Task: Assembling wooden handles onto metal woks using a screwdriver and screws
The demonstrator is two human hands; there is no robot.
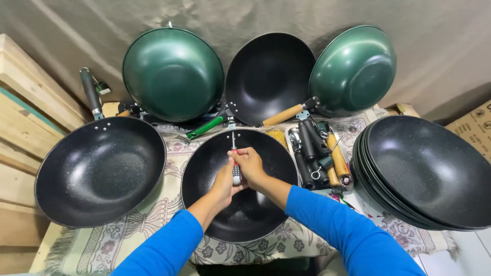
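A black speckled pan (255, 214) without a handle lies on the patterned cloth straight in front of me. Both my hands meet over its middle. My right hand (249, 164) grips the handle of a screwdriver (235, 153) whose thin shaft points to the pan's far rim, where small rivet holes show. My left hand (223, 180) closes around the lower part of the same handle from the left. Blue sleeves cover both forearms.
A large black pan (97, 174) with a dark handle sits left. Several stacked black pans (434, 174) stand right. Two green pans (171, 74) (353, 69) and a black one (268, 76) lean on the back wall. A tray (292, 148) holds loose wooden and black handles. Wooden planks (20, 102) stand at far left.
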